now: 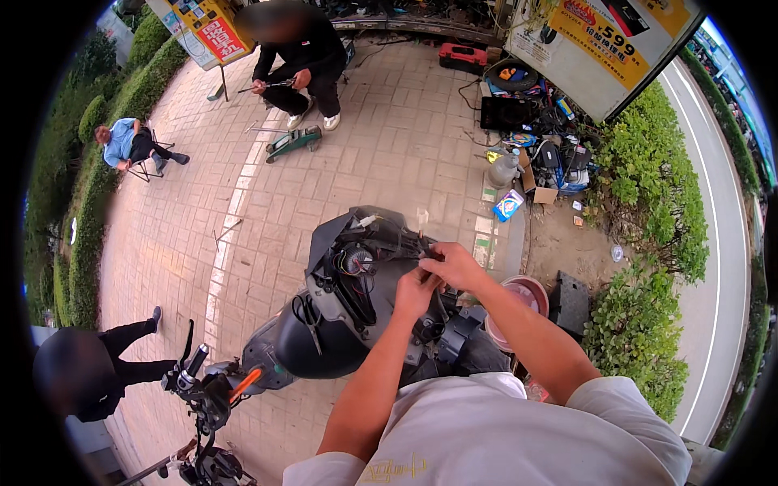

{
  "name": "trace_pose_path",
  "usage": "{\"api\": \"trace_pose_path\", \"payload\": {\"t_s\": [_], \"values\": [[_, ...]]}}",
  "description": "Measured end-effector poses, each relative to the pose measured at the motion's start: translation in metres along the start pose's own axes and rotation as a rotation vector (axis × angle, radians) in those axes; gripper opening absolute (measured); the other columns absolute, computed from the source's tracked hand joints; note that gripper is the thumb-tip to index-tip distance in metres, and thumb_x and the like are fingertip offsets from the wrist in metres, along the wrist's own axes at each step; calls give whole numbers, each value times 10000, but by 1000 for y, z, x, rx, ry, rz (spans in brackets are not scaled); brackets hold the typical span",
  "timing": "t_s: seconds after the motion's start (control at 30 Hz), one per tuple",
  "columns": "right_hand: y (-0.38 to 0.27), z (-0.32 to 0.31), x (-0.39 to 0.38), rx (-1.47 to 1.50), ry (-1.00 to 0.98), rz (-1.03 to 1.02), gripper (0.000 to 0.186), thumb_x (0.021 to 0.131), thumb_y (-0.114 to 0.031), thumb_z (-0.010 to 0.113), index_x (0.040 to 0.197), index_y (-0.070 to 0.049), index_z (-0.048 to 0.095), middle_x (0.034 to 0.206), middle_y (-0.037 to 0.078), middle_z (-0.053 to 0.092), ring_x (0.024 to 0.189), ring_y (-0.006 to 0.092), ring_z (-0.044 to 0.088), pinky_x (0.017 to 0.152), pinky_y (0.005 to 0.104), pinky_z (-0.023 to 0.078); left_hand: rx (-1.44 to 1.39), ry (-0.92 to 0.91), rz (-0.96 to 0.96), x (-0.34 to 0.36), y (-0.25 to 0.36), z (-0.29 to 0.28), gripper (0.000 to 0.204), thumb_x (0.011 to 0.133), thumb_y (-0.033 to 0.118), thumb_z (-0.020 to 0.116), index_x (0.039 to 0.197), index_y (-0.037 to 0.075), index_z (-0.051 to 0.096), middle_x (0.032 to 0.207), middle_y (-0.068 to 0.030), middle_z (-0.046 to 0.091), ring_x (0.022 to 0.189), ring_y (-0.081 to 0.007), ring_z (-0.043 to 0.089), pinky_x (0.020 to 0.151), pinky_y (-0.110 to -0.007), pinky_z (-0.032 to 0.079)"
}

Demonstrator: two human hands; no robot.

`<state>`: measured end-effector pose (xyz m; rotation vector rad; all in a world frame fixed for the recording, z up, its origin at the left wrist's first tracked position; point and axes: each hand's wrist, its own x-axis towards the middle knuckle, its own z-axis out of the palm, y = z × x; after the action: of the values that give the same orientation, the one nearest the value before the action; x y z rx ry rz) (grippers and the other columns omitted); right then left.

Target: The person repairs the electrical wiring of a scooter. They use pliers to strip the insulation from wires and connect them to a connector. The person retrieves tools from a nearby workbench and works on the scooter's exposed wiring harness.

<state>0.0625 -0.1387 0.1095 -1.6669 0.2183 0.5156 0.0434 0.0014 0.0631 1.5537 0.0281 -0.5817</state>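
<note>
Wires [411, 245] showing at rear end of scooter [387, 285], by both hands. Right hand [455, 266] pinching, fingers clamping on wires; left hand [416, 293] working close beside, its fingertips hidden, cannot tell if gripping. Scissors [309, 318] resting on black seat [301, 350]. Pink basin [541, 289] standing beside scooter, contents unclear; black box [572, 305] sitting near it. Farther off, cardboard box [545, 195] holding jumbled items [559, 158], grey jug [504, 172] standing nearby, red toolbox [463, 57] lying beyond.
</note>
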Motion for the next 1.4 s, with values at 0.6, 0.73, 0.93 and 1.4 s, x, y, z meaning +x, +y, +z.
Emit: {"api": "trace_pose_path", "payload": {"t_s": [0.6,0.73,0.93,1.4], "values": [[3,-14,52,503,-313,284,217,921,-214,597,921,-2,644,755,48,615,606,101,530,540,262,426,95,363,18,-22,-3,9,188,927,130,588,1016,-30,635,792,-69,660,710,-119,612,670,-270,491],[-3,-10,51,305,-263,75,221,931,-206,587,947,6,649,780,27,628,645,96,525,586,263,436,26,361,78,-21,16,9,209,949,153,555,1033,-28,620,778,-61,652,705,-121,604,675,-279,489],[-46,-16,40,20,-297,-208,242,891,-228,628,913,8,679,800,22,643,719,90,533,644,252,436,93,363,9,-18,30,11,249,946,173,547,1067,-34,613,760,-74,652,671,-124,606,652,-288,499],[-52,-11,31,42,-204,-127,217,850,-191,675,816,22,659,745,50,642,634,109,553,586,261,450,-12,420,22,-13,39,10,250,940,156,590,1082,-46,623,858,-75,667,714,-113,612,642,-263,487]]}}
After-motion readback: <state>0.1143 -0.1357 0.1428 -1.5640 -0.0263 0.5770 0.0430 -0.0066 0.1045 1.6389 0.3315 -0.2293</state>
